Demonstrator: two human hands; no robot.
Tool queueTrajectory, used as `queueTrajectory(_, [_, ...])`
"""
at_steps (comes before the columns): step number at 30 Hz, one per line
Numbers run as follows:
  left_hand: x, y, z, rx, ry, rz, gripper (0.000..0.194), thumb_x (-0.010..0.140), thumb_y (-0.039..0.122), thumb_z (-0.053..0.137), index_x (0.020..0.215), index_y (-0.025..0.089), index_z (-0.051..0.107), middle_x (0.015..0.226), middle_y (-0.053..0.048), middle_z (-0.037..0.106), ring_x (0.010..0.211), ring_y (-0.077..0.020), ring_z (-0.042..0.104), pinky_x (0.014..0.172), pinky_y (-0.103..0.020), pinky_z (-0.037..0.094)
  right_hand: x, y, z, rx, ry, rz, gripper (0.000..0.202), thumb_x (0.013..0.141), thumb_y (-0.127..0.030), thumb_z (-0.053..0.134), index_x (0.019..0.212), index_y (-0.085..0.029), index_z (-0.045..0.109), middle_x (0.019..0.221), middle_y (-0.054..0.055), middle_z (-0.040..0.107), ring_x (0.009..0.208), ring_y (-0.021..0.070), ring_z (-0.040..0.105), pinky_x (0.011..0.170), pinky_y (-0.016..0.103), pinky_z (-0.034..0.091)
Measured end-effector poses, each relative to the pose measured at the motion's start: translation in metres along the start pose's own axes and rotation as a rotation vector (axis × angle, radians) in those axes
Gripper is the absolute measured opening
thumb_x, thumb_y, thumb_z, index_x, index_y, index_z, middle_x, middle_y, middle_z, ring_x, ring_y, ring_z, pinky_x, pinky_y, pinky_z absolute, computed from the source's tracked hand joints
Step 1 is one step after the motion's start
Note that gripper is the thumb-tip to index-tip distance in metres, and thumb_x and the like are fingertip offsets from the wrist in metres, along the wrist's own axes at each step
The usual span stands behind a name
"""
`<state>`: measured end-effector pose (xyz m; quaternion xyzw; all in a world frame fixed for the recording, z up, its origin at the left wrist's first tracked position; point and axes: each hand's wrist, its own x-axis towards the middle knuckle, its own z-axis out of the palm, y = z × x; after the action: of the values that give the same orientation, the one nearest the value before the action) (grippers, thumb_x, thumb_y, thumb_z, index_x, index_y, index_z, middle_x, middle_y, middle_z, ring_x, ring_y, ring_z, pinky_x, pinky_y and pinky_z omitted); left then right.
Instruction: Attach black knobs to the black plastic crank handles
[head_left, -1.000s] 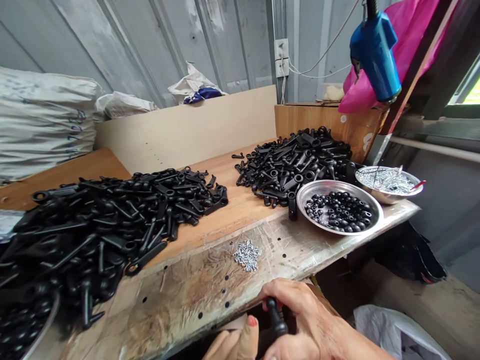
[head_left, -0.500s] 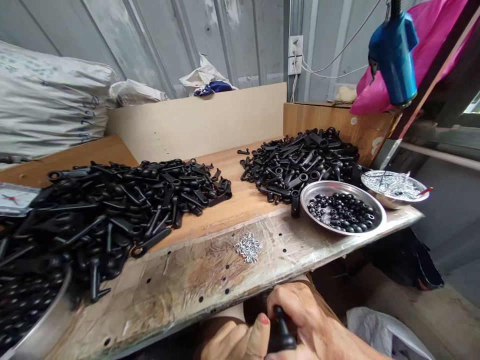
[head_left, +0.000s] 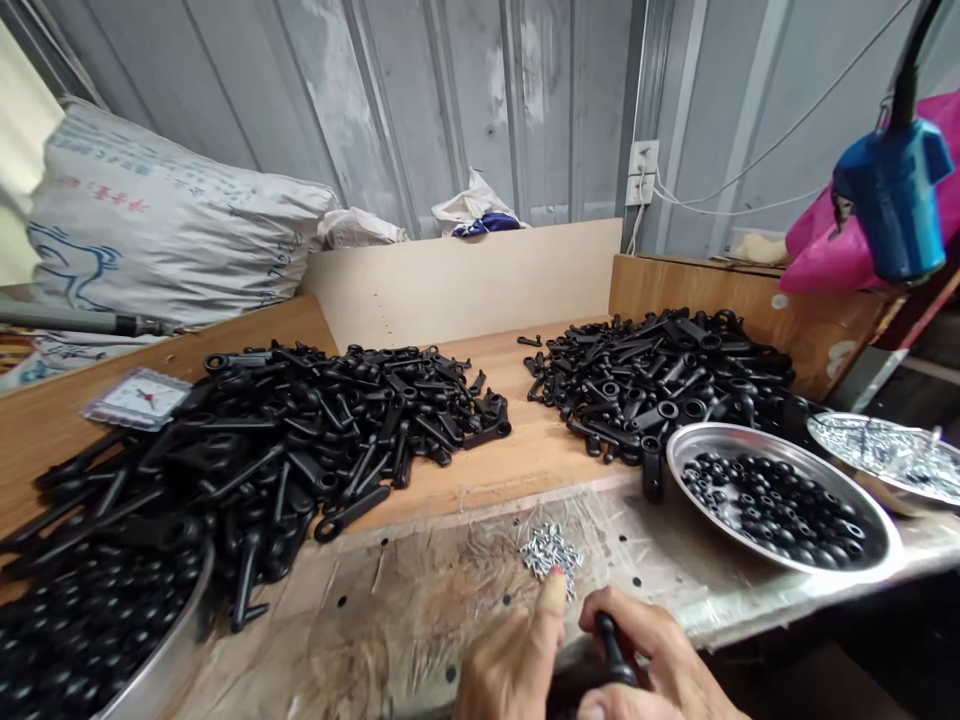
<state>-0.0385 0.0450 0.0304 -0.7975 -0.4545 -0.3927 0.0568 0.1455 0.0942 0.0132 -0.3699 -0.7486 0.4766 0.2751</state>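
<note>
My right hand (head_left: pixel 660 655) grips a black crank handle (head_left: pixel 613 645), its narrow spindle pointing up between thumb and forefinger; the lower part of the piece is hidden. Close beside it on the left, my left hand (head_left: pixel 514 655) has its forefinger stretched forward, with the tip at the near edge of a small pile of silver pins (head_left: pixel 551 550) on the bench. The other left fingers are partly hidden, and nothing shows held in them. Loose crank handles lie heaped in a left pile (head_left: pixel 345 420) and a right pile (head_left: pixel 660 370).
A steel bowl of black knobs (head_left: pixel 892 545) sits at the right, beside a bowl of silver pins (head_left: pixel 892 455). Another metal bowl (head_left: pixel 180 650) with black knobs is at the lower left. A blue power tool (head_left: pixel 892 200) hangs upper right. White sacks (head_left: pixel 180 230) stand behind.
Both hands have risen from below the bench edge to over it, the right still gripping the crank handle. My left forefinger now reaches the pins. The view has shifted left.
</note>
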Motion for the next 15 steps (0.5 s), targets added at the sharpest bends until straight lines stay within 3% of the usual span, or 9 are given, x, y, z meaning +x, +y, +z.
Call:
queueTrajectory(2, [0.019, -0.033, -0.01, 0.038, -0.112, -0.099, 0.081, 0.078, 0.06, 0.052, 0.141, 0.015, 0.028, 0.103, -0.012, 0.067, 0.094, -0.0256, 0.064, 0.077, -0.034, 0.054, 0.013, -0.015, -0.013, 0.045, -0.039, 0.035, 0.047, 0.062, -0.05, 0.068, 0.096, -0.019, 0.057, 0.066, -0.003, 0.046, 0.059, 0.0121, 0.04, 0.052, 0.021, 0.033])
queueTrajectory(3, [0.031, -0.052, -0.015, 0.135, -0.169, -0.169, 0.089, 0.069, 0.065, 0.059, 0.137, 0.012, 0.036, 0.115, -0.016, 0.063, 0.106, -0.0292, 0.059, 0.086, -0.036, 0.051, 0.019, -0.024, -0.02, 0.047, -0.04, 0.041, 0.05, 0.062, -0.048, 0.068, 0.101, -0.019, 0.056, 0.066, -0.004, 0.046, 0.058, 0.0118, 0.04, 0.051, 0.021, 0.032])
queueTrajectory(4, [0.042, -0.071, -0.017, 0.265, -0.207, -0.223, 0.086, 0.068, 0.064, 0.061, 0.132, 0.008, 0.044, 0.119, -0.018, 0.061, 0.112, -0.0314, 0.055, 0.09, -0.038, 0.049, 0.024, -0.035, -0.026, 0.027, -0.032, 0.038, 0.051, 0.063, -0.047, 0.068, 0.104, -0.019, 0.056, 0.065, -0.004, 0.046, 0.058, 0.0116, 0.04, 0.051, 0.021, 0.031])
queueTrajectory(5, [0.052, -0.091, -0.017, 0.419, -0.234, -0.305, 0.071, 0.075, 0.056, 0.057, 0.128, 0.01, 0.049, 0.124, -0.017, 0.059, 0.117, -0.0315, 0.05, 0.094, -0.04, 0.045, 0.029, -0.045, -0.032, -0.018, -0.02, 0.028, 0.051, 0.063, -0.045, 0.069, 0.105, -0.019, 0.056, 0.065, -0.004, 0.046, 0.058, 0.0116, 0.04, 0.051, 0.021, 0.031])
queueTrajectory(6, [0.061, -0.109, -0.016, 0.472, -0.225, -0.345, 0.058, 0.08, 0.045, 0.054, 0.125, 0.008, 0.053, 0.124, -0.019, 0.058, 0.119, -0.0335, 0.047, 0.096, -0.045, 0.042, 0.035, -0.055, -0.038, -0.089, -0.008, 0.012, 0.05, 0.064, -0.042, 0.069, 0.106, -0.02, 0.056, 0.065, -0.004, 0.047, 0.058, 0.0116, 0.041, 0.051, 0.021, 0.031])
queueTrajectory(9, [0.071, -0.149, -0.006, 0.541, -0.199, -0.414, 0.047, 0.08, 0.021, 0.048, 0.124, 0.003, 0.054, 0.125, -0.025, 0.055, 0.122, -0.0435, 0.04, 0.088, -0.057, 0.039, 0.058, -0.076, -0.054, -0.378, 0.035, -0.052, 0.046, 0.065, -0.033, 0.07, 0.106, -0.018, 0.056, 0.064, -0.004, 0.05, 0.057, 0.0116, 0.042, 0.052, 0.022, 0.031])
queueTrajectory(12, [0.059, -0.172, 0.003, 0.54, -0.233, -0.42, 0.043, 0.081, 0.019, 0.045, 0.118, 0.004, 0.059, 0.12, -0.024, 0.06, 0.115, -0.0412, 0.048, 0.085, -0.054, 0.041, 0.094, -0.084, -0.076, -0.624, 0.132, -0.1, 0.044, 0.065, -0.026, 0.068, 0.107, -0.018, 0.056, 0.06, -0.005, 0.052, 0.053, 0.0112, 0.043, 0.052, 0.022, 0.031])
queueTrajectory(15, [0.045, -0.185, 0.006, 0.579, -0.323, -0.463, 0.04, 0.084, 0.02, 0.038, 0.115, 0.01, 0.062, 0.119, -0.019, 0.061, 0.107, -0.0335, 0.056, 0.083, -0.045, 0.044, 0.146, -0.086, -0.116, -0.795, 0.36, -0.063, 0.041, 0.065, -0.025, 0.069, 0.104, -0.02, 0.058, 0.058, -0.005, 0.054, 0.053, 0.013, 0.049, 0.053, 0.022, 0.033])
